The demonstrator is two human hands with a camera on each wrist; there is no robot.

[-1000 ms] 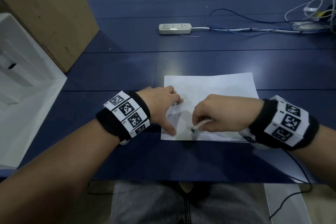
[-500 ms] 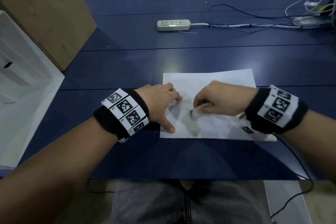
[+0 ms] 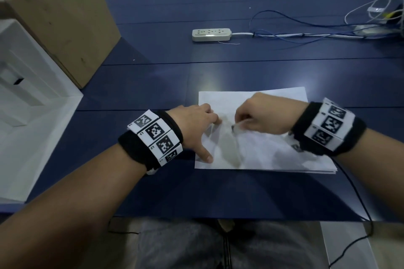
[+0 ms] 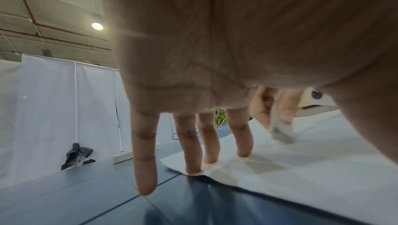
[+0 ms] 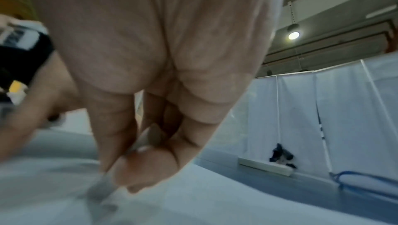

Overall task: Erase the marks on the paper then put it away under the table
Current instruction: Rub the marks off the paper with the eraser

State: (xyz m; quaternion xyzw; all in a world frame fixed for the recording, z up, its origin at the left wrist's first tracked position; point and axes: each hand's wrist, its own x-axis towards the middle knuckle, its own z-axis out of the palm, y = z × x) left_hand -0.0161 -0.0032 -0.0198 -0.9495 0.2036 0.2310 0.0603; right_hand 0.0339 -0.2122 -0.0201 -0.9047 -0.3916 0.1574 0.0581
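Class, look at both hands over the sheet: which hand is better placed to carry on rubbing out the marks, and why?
The right hand. It already pinches the eraser with its tip down at the paper. The left hand lies spread with straight fingers pressing the sheet's left edge, so it is better kept steadying it.

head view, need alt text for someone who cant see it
Seen from above, a right hand rubs a small white eraser on a sheet of paper while the left hand presses it flat on a dark blue table. A power strip and cables lie further back.
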